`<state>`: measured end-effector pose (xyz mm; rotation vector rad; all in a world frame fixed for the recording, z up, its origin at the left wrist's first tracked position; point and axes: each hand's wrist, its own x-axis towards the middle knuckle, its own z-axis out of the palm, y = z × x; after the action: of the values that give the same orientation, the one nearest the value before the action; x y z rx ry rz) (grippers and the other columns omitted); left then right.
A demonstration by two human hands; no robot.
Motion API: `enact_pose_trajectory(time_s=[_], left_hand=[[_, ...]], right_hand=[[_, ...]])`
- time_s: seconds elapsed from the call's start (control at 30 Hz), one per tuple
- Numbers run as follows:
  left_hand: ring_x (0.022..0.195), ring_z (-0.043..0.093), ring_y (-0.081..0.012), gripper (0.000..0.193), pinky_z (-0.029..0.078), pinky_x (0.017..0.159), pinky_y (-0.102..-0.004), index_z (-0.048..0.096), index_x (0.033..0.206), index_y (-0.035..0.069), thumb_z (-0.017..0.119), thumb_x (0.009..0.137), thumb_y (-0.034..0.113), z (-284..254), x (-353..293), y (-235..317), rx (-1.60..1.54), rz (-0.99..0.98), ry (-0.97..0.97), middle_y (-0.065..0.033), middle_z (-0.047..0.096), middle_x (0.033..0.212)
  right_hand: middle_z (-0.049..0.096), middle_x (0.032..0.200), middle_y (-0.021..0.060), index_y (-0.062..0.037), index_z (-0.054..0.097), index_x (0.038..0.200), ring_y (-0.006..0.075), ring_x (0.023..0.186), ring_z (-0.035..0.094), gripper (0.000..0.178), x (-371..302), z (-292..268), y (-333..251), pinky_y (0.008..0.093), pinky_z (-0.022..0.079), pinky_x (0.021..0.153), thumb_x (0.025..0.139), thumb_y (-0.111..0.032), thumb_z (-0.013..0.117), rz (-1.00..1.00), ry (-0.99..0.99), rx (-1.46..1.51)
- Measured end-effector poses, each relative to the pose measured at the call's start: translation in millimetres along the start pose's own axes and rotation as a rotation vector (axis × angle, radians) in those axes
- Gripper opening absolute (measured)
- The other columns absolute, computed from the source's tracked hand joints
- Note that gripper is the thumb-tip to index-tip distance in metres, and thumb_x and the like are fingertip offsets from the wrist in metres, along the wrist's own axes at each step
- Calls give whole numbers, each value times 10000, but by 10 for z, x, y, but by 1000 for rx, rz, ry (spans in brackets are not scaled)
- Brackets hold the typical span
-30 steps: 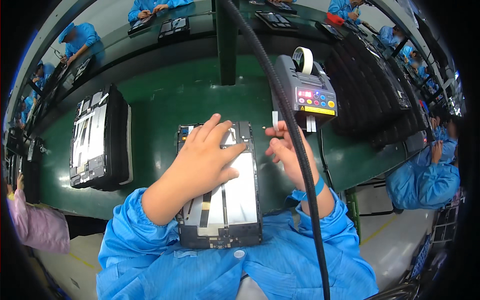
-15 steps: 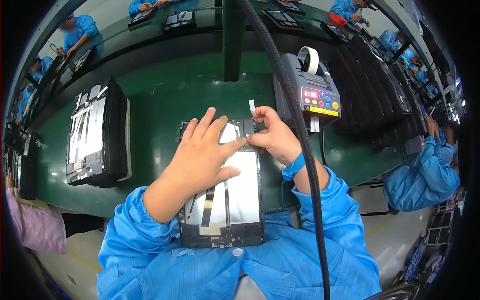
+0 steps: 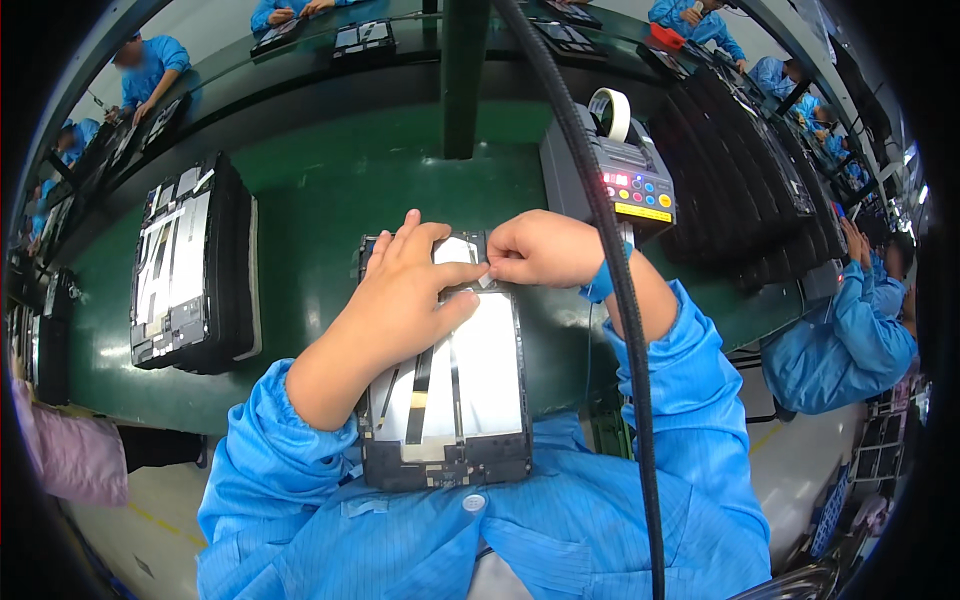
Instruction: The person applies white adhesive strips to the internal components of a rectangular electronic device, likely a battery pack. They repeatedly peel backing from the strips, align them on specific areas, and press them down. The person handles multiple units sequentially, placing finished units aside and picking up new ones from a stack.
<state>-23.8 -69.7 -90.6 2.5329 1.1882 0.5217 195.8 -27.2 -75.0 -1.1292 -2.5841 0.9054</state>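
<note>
Right hand (image 3: 548, 250) moved onto device (image 3: 492, 375), yellow label (image 3: 643, 213)

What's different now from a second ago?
The right hand has moved left, from near the tape dispenser to the upper right part of the opened tablet-like device. The white tape strip it carried is now down at the device; whether it has been let go is unclear. The left hand stays spread there; the device stack remains in place.

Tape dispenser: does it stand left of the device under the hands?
No, the tape dispenser stands to the right of the device, on the green table.
</note>
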Motion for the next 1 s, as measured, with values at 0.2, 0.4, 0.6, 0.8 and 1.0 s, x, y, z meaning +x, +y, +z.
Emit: enact_pose_trajectory(time_s=[0.2, 0.4, 0.6, 0.8, 1.0], left_hand=[[1302, 324, -399, 221, 179, 1085, -579, 738, 982, 182, 652, 804, 282, 50, 119, 80, -44, -153, 9, -180, 487, 1251], [1106, 466, -328, 275, 238, 1043, -580, 723, 894, 106, 734, 700, 301, 50, 199, 145, -36, -213, 113, -120, 554, 1071], [1287, 306, -445, 434, 181, 1082, -587, 577, 1144, 86, 699, 744, 199, -18, 38, 114, 51, -167, 301, -181, 478, 1211], [1386, 118, -476, 717, 97, 1125, -508, 270, 1377, -93, 593, 862, 287, -71, -1132, 38, -377, -313, 256, -308, 264, 1432], [1415, -1, -425, 914, 54, 1132, -456, 42, 1429, -127, 571, 868, 365, 146, -1324, 100, -728, -306, 149, -337, 118, 1488]], right_hand=[[598, 628, 136, -10, 629, 729, 274, 575, 582, 231, 48, 10, -23, 368, 469, 563, 776, -236, 644, 122, -31, -46], [598, 607, 131, 7, 608, 690, 233, 541, 589, 397, 67, -106, -212, 333, 470, 526, 717, -367, 741, 561, -100, -116], [595, 776, 137, 13, 528, 940, 201, 699, 583, 442, -332, 494, 48, 315, 474, 635, 766, -335, 739, 519, 537, 260], [337, 1406, 252, 29, 342, 1371, 355, 1329, 314, 640, -1069, 1330, -433, 430, 278, 1078, 871, -263, 613, 266, 660, 458], [106, 1482, 344, 80, 166, 1432, 447, 1404, 89, 803, -1038, 1447, -703, 462, 118, 1140, 856, -270, 604, 271, 497, 303]])
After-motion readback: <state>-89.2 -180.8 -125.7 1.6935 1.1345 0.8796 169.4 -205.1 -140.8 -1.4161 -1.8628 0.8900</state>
